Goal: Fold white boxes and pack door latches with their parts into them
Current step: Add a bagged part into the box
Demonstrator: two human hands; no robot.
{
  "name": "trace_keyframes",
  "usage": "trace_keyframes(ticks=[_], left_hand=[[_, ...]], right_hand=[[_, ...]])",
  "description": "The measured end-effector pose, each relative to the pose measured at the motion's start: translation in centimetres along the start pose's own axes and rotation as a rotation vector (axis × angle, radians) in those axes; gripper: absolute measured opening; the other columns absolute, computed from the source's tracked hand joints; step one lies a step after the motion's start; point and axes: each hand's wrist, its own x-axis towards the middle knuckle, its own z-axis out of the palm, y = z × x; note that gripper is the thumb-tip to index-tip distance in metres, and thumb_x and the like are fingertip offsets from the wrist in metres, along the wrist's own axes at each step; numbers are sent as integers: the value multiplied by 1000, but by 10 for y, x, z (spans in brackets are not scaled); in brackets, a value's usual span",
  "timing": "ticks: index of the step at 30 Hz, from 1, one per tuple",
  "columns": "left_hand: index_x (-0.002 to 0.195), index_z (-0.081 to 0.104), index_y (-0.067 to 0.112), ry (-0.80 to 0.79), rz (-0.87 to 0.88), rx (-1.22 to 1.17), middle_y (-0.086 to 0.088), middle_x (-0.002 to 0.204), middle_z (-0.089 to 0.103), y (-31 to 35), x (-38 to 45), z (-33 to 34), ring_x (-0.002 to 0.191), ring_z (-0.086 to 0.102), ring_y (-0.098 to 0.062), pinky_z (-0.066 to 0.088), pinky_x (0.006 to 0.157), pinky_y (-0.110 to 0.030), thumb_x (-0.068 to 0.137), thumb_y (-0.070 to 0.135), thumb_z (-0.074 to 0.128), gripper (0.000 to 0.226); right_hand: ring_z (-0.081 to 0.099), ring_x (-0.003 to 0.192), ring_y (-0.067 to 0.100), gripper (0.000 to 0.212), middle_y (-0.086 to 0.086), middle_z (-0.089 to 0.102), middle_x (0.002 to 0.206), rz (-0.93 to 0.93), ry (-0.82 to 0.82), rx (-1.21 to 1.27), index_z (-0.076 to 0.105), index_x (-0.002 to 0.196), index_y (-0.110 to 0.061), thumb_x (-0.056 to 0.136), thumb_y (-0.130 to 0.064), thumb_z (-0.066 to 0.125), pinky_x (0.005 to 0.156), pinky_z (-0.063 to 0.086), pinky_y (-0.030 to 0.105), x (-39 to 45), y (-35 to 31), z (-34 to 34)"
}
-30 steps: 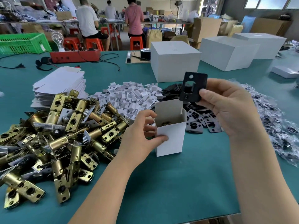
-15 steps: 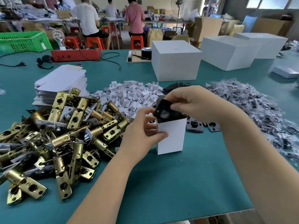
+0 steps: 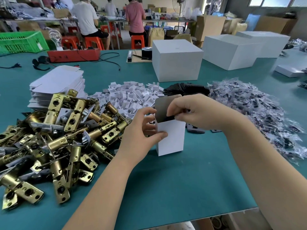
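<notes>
The small white box (image 3: 171,138) stands upright on the green desk (image 3: 182,188), just beside the heap of brass door latches (image 3: 58,138), its long axis vertical and its open mouth facing up, with the top flap (image 3: 163,107) raised at the rear. The left hand (image 3: 142,130) grips the box's left wall, thumb across the front face and fingers curled at the side — judged a steadying hold, keeping the mouth square and the box from tipping while a part goes in. The right hand (image 3: 196,112) is over the opening, fingers curled and pinching a black plate (image 3: 171,117) at the rim; only the plate's upper edge shows, so its full orientation cannot be told, though it appears to go in edge-first along the box's length. Supplies lie within reach behind: flat box blanks (image 3: 58,83) stacked at far left, a pile of small white inserts (image 3: 132,97), a fanned row of black plates (image 3: 187,88) and bagged parts (image 3: 257,110) at right — an arrangement that suits picking in sequence. Whether a latch is already inside cannot be seen.
</notes>
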Motion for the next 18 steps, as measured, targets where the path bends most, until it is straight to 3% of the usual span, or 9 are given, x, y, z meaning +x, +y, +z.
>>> trace_keyframes(ticks=[6,10,13,16,18], left_hand=[[98,46,62,5,17,15,1,108,68,0,0,1,89,70,-8,58,81,-29,76,14,84,65],[100,46,61,5,27,7,-1,109,68,1,-1,0,91,69,-9,57,83,-31,76,15,84,64],[102,47,59,-1,40,4,1,108,69,1,-2,1,91,70,-11,58,83,-34,75,19,84,61],[104,46,57,-4,63,31,8,108,68,0,-3,2,89,69,-10,58,81,-33,71,30,81,55],[103,45,58,4,98,76,23,102,64,2,-4,3,87,66,-4,55,77,-21,71,38,77,50]], right_hand=[[45,85,-14,24,-23,51,84,-35,-9,-83,70,101,-22,92,-7,53,75,34,3,0,-2,4],[52,82,4,24,-19,59,86,-27,49,-65,71,102,-24,93,-10,53,78,43,21,-2,-1,8],[64,79,18,21,-8,70,87,-22,167,140,71,91,-30,91,-14,58,75,52,34,-4,3,8],[68,81,10,23,-9,73,84,-13,352,499,73,82,-34,84,-17,58,79,54,21,1,13,7],[66,77,6,27,-8,73,76,58,503,745,75,79,-31,85,-12,57,79,53,20,12,27,8]])
